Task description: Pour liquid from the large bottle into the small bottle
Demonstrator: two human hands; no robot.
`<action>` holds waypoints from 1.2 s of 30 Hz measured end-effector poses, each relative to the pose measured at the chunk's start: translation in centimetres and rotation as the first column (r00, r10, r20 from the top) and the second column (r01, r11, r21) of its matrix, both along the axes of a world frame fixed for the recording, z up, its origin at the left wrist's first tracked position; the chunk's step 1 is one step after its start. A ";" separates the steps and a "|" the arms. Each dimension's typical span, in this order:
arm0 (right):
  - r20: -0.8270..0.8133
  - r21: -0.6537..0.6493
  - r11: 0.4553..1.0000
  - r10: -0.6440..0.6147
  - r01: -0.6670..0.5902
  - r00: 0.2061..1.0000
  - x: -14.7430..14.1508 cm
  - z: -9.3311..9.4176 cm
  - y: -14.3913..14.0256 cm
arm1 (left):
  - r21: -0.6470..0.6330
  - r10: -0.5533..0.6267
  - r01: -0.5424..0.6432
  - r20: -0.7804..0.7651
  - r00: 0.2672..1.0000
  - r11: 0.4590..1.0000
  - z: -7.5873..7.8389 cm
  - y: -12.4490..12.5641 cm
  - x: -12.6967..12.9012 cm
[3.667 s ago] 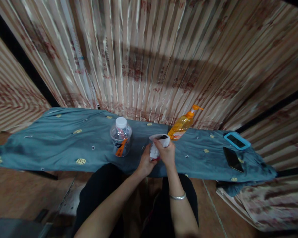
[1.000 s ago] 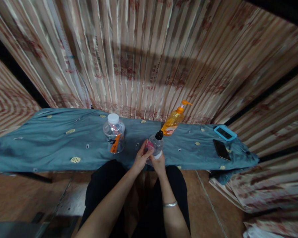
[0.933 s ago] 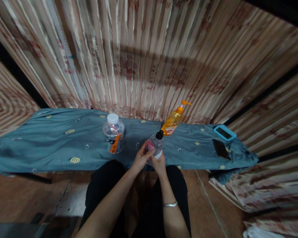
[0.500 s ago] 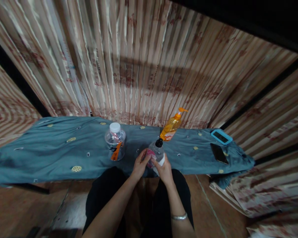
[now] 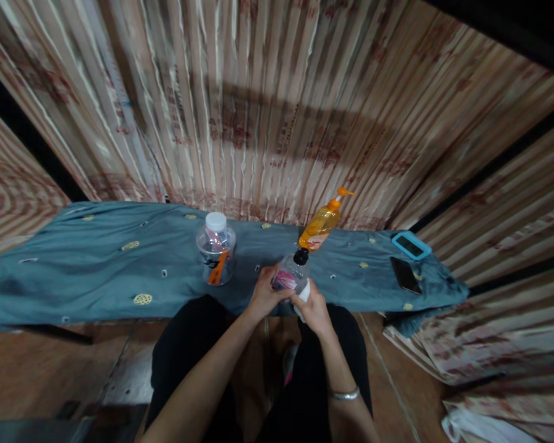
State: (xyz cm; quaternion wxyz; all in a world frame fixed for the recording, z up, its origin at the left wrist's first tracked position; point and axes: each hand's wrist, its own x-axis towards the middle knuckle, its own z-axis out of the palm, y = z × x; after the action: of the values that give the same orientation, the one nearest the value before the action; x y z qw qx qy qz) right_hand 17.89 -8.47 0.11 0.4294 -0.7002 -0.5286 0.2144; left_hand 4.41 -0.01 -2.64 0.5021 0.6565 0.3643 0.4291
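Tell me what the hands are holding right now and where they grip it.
Both hold a small black-capped bottle: left hand around its body, right hand at its base.

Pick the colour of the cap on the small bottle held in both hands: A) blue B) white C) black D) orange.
C: the small bottle, held between the left hand and the right hand, has a black cap; the white cap belongs to the clear bottle standing on the cloth to the left.
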 end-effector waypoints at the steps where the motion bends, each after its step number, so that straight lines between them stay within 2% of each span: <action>1: -0.015 0.020 1.000 0.006 -0.005 1.000 0.2 0.5 -0.1 | 0.012 0.002 -0.002 -0.016 1.000 1.000 0.1 0.2 -0.1; 6: -0.123 0.151 0.985 0.102 -0.082 0.987 0.4 3.9 0.0 | -0.027 -0.017 0.018 0.028 0.999 0.999 0.0 0.7 0.0; 10: -0.007 0.249 0.963 0.106 -0.101 0.994 -0.8 5.4 1.4 | -0.072 -0.012 0.019 0.089 0.996 0.997 -0.3 0.5 0.9; 12: 0.090 0.282 0.957 0.045 -0.069 0.995 -1.6 4.9 2.3 | -0.053 0.033 -0.029 0.070 0.997 0.998 -0.5 0.2 1.5; 16: 0.207 0.373 0.927 -0.118 0.033 0.971 -2.4 2.2 3.5 | 0.070 0.135 -0.139 0.063 0.989 0.988 -1.0 -0.2 2.6; 20: 0.118 0.362 0.932 -0.067 0.020 0.991 -2.5 0.2 2.8 | 0.093 0.156 -0.164 0.082 0.984 0.982 -0.9 -0.4 2.8; 25: 0.050 0.350 0.935 0.038 -0.053 0.998 -3.4 0.3 0.8 | 0.016 0.108 -0.109 0.050 0.993 0.994 0.4 -0.7 2.5; 28: 0.020 0.377 0.925 0.043 -0.048 0.999 -3.9 0.6 0.2 | 0.017 0.080 -0.081 0.043 0.996 0.997 0.6 -0.7 2.4; 32: -0.019 0.352 0.936 0.010 -0.003 1.000 -3.0 0.8 0.7 | 0.044 0.002 -0.002 -0.007 1.000 0.999 0.1 0.1 1.6; 36: -0.080 0.336 0.941 0.060 -0.030 0.995 -1.1 1.5 2.5 | 0.066 -0.077 0.085 -0.119 0.990 0.994 0.1 0.9 0.6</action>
State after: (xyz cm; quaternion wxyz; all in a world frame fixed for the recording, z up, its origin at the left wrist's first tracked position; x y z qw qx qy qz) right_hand 16.78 -5.92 1.61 0.5600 -0.5948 -0.5535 0.1622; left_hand 4.97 0.88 -2.57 0.4735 0.7120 0.3506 0.3821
